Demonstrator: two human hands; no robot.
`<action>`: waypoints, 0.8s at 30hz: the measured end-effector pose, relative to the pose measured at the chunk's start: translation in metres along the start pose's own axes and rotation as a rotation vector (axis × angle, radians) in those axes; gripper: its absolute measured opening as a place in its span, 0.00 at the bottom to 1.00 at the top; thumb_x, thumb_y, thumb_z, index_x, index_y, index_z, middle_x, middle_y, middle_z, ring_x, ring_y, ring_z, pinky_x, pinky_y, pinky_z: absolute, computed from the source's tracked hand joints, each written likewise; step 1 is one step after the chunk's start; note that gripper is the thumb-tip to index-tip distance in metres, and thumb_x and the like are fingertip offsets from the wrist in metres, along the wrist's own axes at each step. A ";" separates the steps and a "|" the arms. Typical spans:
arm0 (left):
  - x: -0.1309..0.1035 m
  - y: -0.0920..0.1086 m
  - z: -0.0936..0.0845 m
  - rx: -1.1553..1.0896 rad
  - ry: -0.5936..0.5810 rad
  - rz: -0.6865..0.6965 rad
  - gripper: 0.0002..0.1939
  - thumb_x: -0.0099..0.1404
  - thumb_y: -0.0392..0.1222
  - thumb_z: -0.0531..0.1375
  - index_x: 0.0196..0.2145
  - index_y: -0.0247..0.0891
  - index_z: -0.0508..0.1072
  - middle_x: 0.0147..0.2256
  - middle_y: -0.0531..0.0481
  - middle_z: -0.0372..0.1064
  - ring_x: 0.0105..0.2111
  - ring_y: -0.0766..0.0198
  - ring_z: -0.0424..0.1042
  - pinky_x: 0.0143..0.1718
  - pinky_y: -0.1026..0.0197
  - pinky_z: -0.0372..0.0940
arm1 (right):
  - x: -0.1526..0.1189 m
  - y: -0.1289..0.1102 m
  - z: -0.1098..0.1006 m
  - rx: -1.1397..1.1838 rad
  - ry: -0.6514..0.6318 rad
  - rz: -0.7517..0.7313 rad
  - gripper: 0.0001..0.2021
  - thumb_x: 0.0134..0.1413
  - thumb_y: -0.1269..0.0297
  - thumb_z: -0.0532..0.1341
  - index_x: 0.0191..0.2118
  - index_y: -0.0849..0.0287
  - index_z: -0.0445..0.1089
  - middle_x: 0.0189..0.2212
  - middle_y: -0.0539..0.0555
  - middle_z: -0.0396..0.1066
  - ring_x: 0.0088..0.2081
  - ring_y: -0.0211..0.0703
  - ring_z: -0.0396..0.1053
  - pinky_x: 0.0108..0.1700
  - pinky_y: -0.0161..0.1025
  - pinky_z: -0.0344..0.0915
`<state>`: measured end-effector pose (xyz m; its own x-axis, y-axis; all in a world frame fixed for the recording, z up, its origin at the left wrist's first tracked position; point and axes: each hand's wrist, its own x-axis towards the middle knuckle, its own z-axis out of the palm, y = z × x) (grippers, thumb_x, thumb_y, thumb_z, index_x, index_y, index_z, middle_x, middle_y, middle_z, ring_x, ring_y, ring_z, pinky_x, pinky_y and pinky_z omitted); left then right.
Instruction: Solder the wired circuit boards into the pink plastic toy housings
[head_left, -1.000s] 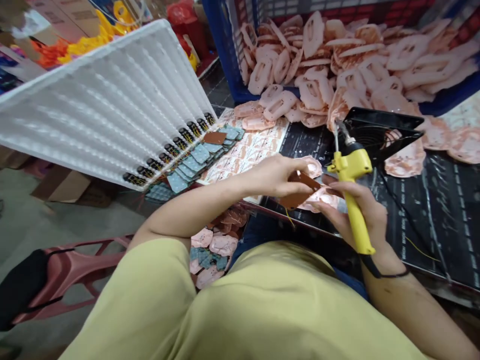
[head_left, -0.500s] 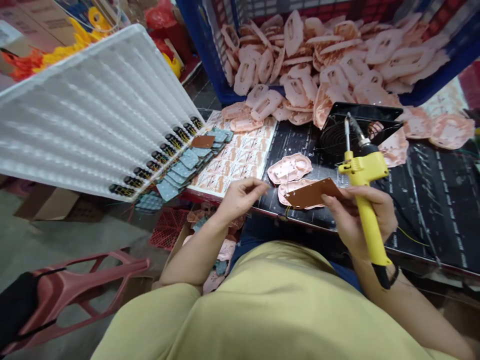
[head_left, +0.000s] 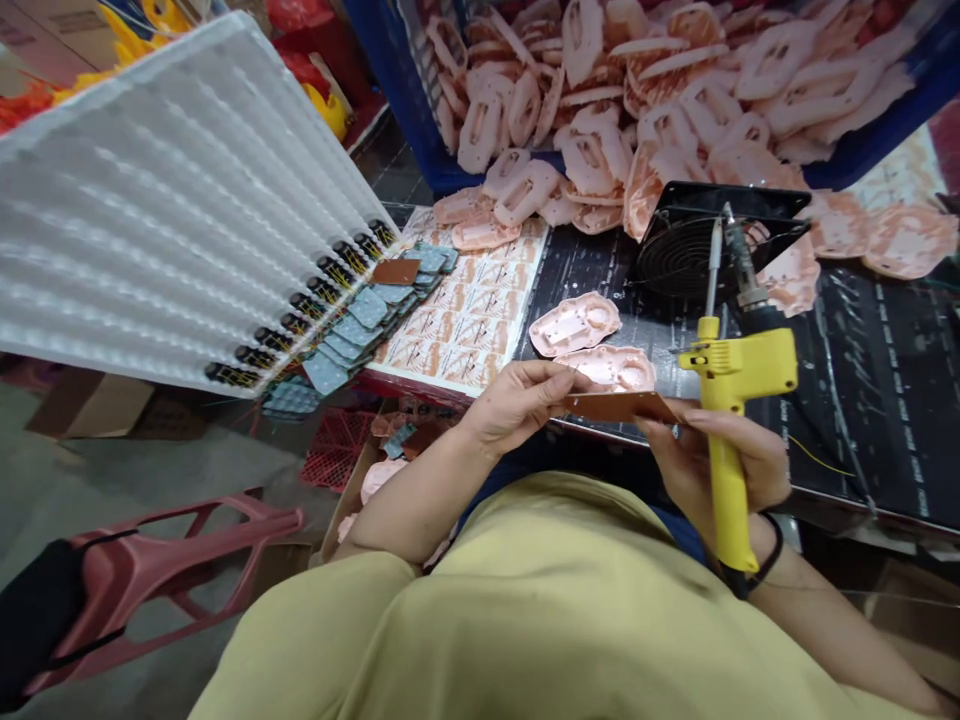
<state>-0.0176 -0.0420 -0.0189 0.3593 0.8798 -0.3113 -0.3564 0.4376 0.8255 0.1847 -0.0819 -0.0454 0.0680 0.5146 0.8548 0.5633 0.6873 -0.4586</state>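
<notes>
My right hand [head_left: 724,470] grips a yellow soldering gun [head_left: 726,450], its metal tip pointing up and away. Between the thumb and fingers of that hand is also a brown circuit board [head_left: 619,406], tilted so that it is seen nearly edge-on. My left hand [head_left: 525,405] is closed in a pinch at the board's left end; a thin wire there would be too small to make out. Just beyond the board lie two pink plastic shell halves [head_left: 574,324], the nearer one partly hidden by the board and my left fingers.
A blue crate [head_left: 409,100] heaped with pink shells stands at the back, and some spill onto the table. A black fan [head_left: 679,255] sits behind the soldering gun. On the left are a white foam tray [head_left: 172,210] with black parts and stacked circuit boards [head_left: 352,335].
My left hand has moved right to the board's left end. The board has tipped from showing its broad face to nearly edge-on. The soldering gun has shifted slightly right and stands more upright.
</notes>
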 end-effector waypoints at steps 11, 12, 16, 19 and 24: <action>0.006 0.042 -0.016 0.722 0.036 0.382 0.18 0.62 0.60 0.68 0.32 0.41 0.81 0.30 0.49 0.77 0.22 0.66 0.72 0.25 0.62 0.67 | 0.006 0.036 -0.021 0.026 -0.313 0.024 0.20 0.58 0.68 0.69 0.54 0.52 0.68 0.49 0.56 0.78 0.44 0.48 0.80 0.46 0.42 0.79; 0.010 0.045 -0.016 0.863 -0.011 0.431 0.14 0.64 0.54 0.67 0.32 0.40 0.82 0.31 0.48 0.79 0.24 0.65 0.74 0.28 0.62 0.68 | 0.004 0.042 -0.020 -0.027 -0.334 0.047 0.20 0.58 0.69 0.68 0.54 0.52 0.68 0.49 0.56 0.78 0.44 0.47 0.80 0.47 0.42 0.79; 0.031 0.037 -0.012 1.330 -0.126 0.550 0.07 0.67 0.40 0.63 0.36 0.39 0.83 0.36 0.46 0.81 0.36 0.59 0.79 0.41 0.59 0.70 | -0.004 0.055 -0.016 -0.136 -0.435 0.021 0.11 0.61 0.69 0.64 0.49 0.53 0.73 0.42 0.53 0.80 0.42 0.43 0.79 0.47 0.40 0.77; 0.044 0.027 -0.009 1.500 -0.150 0.537 0.07 0.67 0.37 0.62 0.40 0.39 0.81 0.38 0.46 0.81 0.38 0.59 0.79 0.43 0.59 0.69 | -0.005 0.051 -0.017 -0.149 -0.448 -0.002 0.08 0.62 0.70 0.63 0.46 0.53 0.74 0.37 0.51 0.80 0.36 0.39 0.79 0.43 0.35 0.76; 0.051 0.019 -0.009 1.596 -0.189 0.533 0.06 0.65 0.32 0.61 0.35 0.38 0.78 0.33 0.49 0.78 0.33 0.61 0.76 0.41 0.59 0.68 | 0.004 0.043 -0.036 -0.074 -0.336 -0.108 0.07 0.58 0.72 0.68 0.41 0.54 0.76 0.25 0.44 0.76 0.24 0.32 0.72 0.33 0.30 0.72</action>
<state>-0.0139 0.0128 -0.0232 0.6274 0.7727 0.0967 0.6571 -0.5920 0.4666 0.2390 -0.0687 -0.0528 -0.2626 0.5893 0.7640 0.6117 0.7140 -0.3405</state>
